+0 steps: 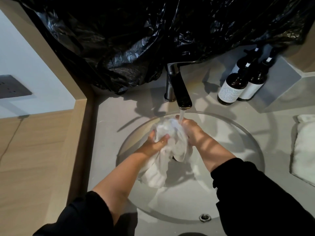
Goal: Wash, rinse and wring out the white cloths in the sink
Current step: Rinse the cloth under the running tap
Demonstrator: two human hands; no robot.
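One white cloth point(167, 143), wet and bunched, is held over the round sink point(184, 206) under the water stream point(181, 118), and its loose end is draped down into the basin. It is gripped on its left by the left hand point(153, 144), fingers point(164, 138) curled into the folds, and on its right by the right hand point(190, 132), likewise closed round it. A black plastic sheet point(136, 40) is hung behind the tap point(180, 89). Two brown bottles point(233, 89) are stood on the desk point(119, 116), and a folded white towel point(305, 147) is laid at far right.
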